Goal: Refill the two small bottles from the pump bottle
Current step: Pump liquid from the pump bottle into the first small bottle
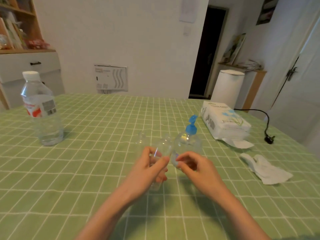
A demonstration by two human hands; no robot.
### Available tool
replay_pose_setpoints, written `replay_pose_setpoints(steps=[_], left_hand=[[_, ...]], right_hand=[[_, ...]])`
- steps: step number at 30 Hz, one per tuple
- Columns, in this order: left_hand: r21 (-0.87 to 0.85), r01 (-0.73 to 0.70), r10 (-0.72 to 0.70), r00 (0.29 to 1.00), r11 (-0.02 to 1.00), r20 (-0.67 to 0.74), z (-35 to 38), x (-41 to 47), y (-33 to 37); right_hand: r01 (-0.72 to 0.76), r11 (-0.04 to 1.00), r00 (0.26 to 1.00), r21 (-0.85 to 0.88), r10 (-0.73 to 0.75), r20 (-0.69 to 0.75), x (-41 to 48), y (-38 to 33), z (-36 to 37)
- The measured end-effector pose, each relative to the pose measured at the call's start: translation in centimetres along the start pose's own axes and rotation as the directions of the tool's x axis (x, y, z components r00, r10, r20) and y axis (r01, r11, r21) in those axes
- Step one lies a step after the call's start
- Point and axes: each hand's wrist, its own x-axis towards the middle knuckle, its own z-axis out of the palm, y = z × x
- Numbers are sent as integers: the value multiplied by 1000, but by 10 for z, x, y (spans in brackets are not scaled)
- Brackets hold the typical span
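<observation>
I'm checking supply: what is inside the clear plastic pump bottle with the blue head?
The clear plastic pump bottle looks transparent; no liquid level shows. The right hand covers its base.

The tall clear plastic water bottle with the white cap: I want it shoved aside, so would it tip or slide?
Pushed low, the tall clear plastic water bottle likely slides, though the green checked tablecloth may bunch. Pushed near its white cap it could tip, being tall and narrow.

both bare forearms come in from 6 o'clock and converge near centre: the left slants toward 1 o'clock, the right toward 11. left hand (150, 166) grips a small bottle (163, 147). right hand (195, 168) is curled, thumb and forefinger tips nearly meeting — any hold is unclear.
</observation>
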Motion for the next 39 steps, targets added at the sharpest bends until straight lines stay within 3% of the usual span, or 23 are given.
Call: replay_pose_setpoints(steps=[7,12,22,30,39], left_hand=[[113,6,-15,996,994,83,25,41,4],[48,-9,6,998,999,70,31,51,6],[-17,-13,14,998,1000,63,23,53,8],[33,-23,21,997,999,74,22,59,13],[-45,-80,83,994,996,70,28,65,6]], right_hand=[[-5,997,980,-71,-10,-199,33,-1,-56],[-9,999,962,-42,-2,-273,76,-13,-73],[-66,998,985,19,68,-161,137,-42,-65],[-188,973,978,-131,198,66,156,-51,-48],[-253,940,958,-227,277,79,167,-41,-46]])
